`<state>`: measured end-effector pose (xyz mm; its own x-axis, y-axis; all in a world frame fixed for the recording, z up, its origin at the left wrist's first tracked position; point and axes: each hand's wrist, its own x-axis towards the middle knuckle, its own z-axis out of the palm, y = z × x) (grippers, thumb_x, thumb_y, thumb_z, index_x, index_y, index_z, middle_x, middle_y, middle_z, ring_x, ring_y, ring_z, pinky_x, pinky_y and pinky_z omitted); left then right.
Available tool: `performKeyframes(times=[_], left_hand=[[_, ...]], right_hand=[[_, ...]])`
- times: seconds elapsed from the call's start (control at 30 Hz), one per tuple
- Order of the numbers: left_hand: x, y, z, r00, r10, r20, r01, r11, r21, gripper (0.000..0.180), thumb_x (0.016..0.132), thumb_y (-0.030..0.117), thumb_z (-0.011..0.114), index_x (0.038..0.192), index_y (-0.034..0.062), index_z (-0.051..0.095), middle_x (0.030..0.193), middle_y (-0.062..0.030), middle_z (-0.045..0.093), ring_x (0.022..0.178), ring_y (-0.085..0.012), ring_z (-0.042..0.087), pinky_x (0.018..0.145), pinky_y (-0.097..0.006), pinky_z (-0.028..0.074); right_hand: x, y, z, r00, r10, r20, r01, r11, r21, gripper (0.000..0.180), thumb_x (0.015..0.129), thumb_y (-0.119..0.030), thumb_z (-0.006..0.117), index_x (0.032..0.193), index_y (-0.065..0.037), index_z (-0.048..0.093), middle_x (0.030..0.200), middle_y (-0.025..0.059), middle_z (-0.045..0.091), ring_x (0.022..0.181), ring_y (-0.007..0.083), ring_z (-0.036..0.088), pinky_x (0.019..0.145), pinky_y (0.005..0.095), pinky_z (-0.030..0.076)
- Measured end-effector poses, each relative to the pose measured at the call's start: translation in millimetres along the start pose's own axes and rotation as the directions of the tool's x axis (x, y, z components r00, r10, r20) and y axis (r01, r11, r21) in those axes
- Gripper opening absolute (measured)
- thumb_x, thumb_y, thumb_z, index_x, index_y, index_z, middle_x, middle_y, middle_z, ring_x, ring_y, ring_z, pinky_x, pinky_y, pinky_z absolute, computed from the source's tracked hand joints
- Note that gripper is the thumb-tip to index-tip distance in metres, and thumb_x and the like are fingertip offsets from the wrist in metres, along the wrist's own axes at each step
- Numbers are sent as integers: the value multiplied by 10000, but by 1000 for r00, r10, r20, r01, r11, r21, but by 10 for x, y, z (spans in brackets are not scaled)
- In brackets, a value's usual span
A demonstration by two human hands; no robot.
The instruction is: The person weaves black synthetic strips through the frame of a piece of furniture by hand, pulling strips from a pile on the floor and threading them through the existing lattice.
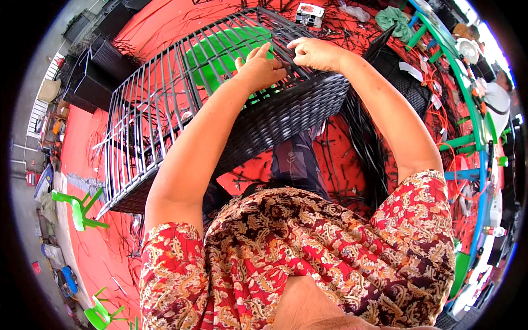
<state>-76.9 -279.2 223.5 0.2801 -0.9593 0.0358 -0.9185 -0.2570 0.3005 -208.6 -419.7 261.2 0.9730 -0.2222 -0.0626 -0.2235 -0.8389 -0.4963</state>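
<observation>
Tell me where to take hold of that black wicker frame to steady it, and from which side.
Grip the woven frame at its finished near edge, from the person's side below the left hand and right hand: there the weave looks dense, while the far part is open bars.

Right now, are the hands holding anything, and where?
Both hands, left and right, grip black wicker strands at the woven frame's top edge.

A red floor mat point(93, 247) spreads underneath, strewn with loose black strands point(363, 148). Finished black woven boxes point(96, 74) stand at the upper left. Green plastic chairs point(80, 206) lie tipped at the left edge — another point(99, 313) sits lower down. At the right runs a green and blue metal frame point(467, 110), with a person in white point(498, 99) beside it — and a green cloth point(399, 21) near the top.
</observation>
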Motion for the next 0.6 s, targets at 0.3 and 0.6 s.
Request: performKeyframes(times=[0.3, 0.6], left_hand=[[23, -55, -94, 994, 105, 10, -82, 827, -556, 209, 738, 292, 596, 864, 161, 699, 1324, -66, 413, 1150, -190, 411, 921, -396, 288], [-317, -190, -441, 999, 10, -51, -46, 628, -777, 237, 759, 268, 595, 823, 60, 689, 1231, -136, 497, 1079, -194, 479, 850, -307, 383]], right_hand=[[-22, -68, 35, 997, -82, -7, 81, 989, -124, 255, 850, -273, 541, 844, -24, 592, 1342, 168, 344, 1180, 279, 397, 956, 353, 327], [104, -213, 47, 989, -144, 38, 133, 968, 211, 428, 858, -449, 509, 824, -31, 599, 1355, 174, 326, 1217, 234, 345, 954, 336, 312]])
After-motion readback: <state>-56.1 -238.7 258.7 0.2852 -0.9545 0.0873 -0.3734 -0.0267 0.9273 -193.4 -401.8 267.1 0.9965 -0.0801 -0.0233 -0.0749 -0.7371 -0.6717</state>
